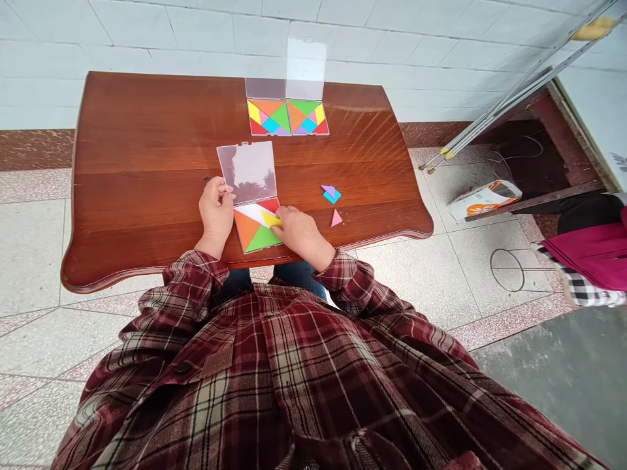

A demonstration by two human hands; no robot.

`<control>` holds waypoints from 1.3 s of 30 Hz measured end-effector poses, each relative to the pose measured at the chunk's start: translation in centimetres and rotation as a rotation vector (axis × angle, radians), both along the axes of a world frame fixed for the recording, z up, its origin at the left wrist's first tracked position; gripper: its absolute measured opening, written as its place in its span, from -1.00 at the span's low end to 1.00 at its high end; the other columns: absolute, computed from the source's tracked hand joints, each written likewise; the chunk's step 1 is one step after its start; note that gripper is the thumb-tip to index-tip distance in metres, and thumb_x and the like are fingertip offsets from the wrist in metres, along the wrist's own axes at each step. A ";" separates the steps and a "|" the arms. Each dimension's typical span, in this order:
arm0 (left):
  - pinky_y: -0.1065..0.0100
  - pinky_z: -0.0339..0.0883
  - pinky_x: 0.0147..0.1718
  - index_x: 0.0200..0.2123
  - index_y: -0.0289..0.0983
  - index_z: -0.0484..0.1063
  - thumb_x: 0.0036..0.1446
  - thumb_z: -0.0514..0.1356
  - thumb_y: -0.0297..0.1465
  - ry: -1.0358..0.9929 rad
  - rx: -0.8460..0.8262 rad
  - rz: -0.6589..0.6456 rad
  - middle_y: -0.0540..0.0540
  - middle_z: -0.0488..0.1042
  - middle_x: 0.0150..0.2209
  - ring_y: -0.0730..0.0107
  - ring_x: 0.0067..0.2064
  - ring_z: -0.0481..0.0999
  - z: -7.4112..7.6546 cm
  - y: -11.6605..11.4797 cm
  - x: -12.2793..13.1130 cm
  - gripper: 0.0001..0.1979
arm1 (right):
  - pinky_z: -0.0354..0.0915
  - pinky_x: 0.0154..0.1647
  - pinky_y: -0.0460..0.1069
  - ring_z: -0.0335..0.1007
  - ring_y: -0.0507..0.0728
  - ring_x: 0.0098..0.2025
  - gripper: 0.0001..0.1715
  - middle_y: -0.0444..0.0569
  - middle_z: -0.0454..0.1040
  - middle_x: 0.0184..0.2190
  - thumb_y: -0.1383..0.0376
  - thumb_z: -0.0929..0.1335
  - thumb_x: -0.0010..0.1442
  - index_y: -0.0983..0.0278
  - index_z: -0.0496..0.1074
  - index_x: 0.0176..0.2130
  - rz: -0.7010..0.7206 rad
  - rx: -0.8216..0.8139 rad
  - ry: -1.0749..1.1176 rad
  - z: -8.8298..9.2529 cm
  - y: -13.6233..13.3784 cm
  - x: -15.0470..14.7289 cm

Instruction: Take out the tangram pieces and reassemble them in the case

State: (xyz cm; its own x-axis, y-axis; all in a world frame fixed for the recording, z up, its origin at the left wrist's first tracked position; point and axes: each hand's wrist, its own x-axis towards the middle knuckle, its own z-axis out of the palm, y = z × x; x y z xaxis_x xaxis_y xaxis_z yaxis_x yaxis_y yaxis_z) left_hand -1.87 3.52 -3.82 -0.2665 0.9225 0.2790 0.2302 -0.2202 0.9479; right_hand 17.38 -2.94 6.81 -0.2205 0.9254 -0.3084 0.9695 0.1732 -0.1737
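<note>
Head view is showing a person's left hand (217, 212) reaching over the near edge of a wooden table (147, 163), bent fingers touching the left edge of a raised clear lid (247, 171); whether they are pinching it, the view is not revealing. Below it, near that table edge, an open tangram case (251, 211) is holding orange, green, red and yellow pieces. Two filled tangram cases (289, 121) are standing open at the far edge. The right hand (301, 232) is resting its bent fingers at the yellow parallelogram (269, 220); its grip is not showing clearly. Toward the right edge, a purple triangle (329, 190) is overlapping a blue piece (333, 197), and a pink triangle (336, 218) is lying nearer the near edge.
</note>
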 end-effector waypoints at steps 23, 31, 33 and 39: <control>0.27 0.53 -0.09 -0.12 -0.19 0.36 0.12 0.14 -0.44 -0.001 -0.024 0.006 0.00 0.49 -0.28 0.46 -0.28 0.55 0.6 -0.4 0.1 -0.77 | 0.35 -0.10 0.07 0.52 0.31 -0.03 -0.62 0.31 0.55 -0.03 0.36 0.21 0.31 0.40 0.49 0.00 0.117 0.028 -0.075 1.1 1.1 -0.5; 0.31 0.53 -0.14 -0.14 -0.19 0.36 0.12 0.14 -0.41 0.003 -0.010 0.009 0.01 0.47 -0.31 0.49 -0.33 0.51 0.6 -0.3 0.2 -0.79 | 0.28 -0.21 -0.02 0.53 0.20 -0.12 -0.68 0.09 0.62 -0.17 0.40 0.25 0.25 0.32 0.59 -0.22 0.074 -0.099 0.017 1.2 3.0 1.2; 0.31 0.53 -0.15 -0.13 -0.19 0.36 0.12 0.14 -0.40 0.007 -0.005 0.008 0.01 0.47 -0.31 0.48 -0.33 0.51 0.6 -0.3 0.2 -0.79 | 0.27 -0.22 -0.04 0.52 0.16 -0.16 -0.69 0.08 0.62 -0.19 0.41 0.25 0.24 0.34 0.59 -0.23 0.070 -0.133 0.045 0.9 3.0 1.5; 0.30 0.53 -0.13 -0.11 -0.19 0.37 0.12 0.15 -0.42 0.003 -0.021 0.008 0.00 0.48 -0.30 0.47 -0.31 0.53 0.6 -0.3 0.2 -0.77 | 0.25 -0.25 -0.03 0.51 0.18 -0.17 -0.69 0.12 0.62 -0.20 0.41 0.25 0.25 0.35 0.58 -0.20 0.029 -0.140 0.048 1.2 2.1 1.2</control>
State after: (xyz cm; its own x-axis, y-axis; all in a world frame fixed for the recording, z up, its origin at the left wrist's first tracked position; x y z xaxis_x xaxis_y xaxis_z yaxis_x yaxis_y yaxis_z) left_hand -1.70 3.21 -3.26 -0.2727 0.9260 0.2609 0.2346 -0.1990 0.9515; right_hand 18.55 -0.83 8.02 -0.2638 0.8671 -0.4226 0.9545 0.1715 -0.2440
